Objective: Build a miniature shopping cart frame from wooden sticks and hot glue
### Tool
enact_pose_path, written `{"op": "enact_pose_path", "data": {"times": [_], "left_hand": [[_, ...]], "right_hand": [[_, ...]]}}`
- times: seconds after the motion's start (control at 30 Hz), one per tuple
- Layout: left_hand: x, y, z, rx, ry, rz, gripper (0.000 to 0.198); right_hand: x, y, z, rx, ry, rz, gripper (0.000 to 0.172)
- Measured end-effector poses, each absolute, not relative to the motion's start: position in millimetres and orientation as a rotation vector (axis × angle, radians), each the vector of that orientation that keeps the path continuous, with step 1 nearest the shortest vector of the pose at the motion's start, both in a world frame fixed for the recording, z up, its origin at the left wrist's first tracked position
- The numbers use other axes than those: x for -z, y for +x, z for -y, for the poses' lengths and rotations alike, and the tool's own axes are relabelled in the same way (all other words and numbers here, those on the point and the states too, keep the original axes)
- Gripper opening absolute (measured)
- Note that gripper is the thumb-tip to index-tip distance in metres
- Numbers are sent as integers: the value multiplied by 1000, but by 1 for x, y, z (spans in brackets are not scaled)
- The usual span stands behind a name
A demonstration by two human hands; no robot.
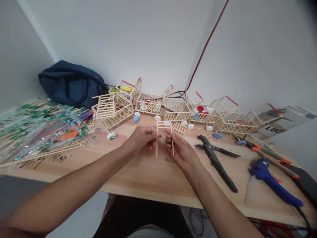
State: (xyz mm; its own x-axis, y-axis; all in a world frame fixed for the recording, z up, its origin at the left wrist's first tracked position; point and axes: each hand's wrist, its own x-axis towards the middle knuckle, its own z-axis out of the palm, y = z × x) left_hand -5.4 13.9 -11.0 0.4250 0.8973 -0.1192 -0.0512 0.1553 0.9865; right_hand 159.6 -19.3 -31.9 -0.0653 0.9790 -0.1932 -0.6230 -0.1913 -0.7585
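Note:
Both my hands hold a small frame of thin wooden sticks [164, 127] upright above the wooden table [148, 178]. My left hand [142, 138] pinches its left upright stick between thumb and fingers. My right hand [179, 148] pinches the right upright stick the same way. The frame has two long legs and two short cross sticks at the top. Behind it stand several stick-built basket models [173, 110] in a row along the wall.
Black pliers [215, 158] lie right of my right hand. Farther right are orange-handled cutters [267, 155] and a blue glue gun [272, 181]. Packets of sticks [37, 129] cover the left side; a dark blue bag [71, 84] sits behind. Bottle caps [112, 136] are scattered about.

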Motion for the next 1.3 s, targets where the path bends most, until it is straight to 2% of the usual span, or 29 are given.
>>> {"op": "enact_pose_path", "data": {"times": [0.2,0.4,0.6,0.8,0.93,1.3], "left_hand": [[11,-6,-14,-799,1218,-925,22],[13,-6,-13,-786,1159,-900,22],[16,-5,-13,-827,1186,-872,27],[20,-6,-15,-839,1198,-833,33],[17,-5,-13,-801,1196,-861,31],[17,-6,-14,-785,1138,-859,24]], "right_hand": [[30,159,20,-1600,-835,594,22],[30,159,20,-1599,-831,580,27],[28,158,21,-1587,-847,571,21],[29,159,20,-1584,-843,589,24],[29,159,20,-1584,-844,580,20],[29,159,20,-1586,-834,574,25]]}}
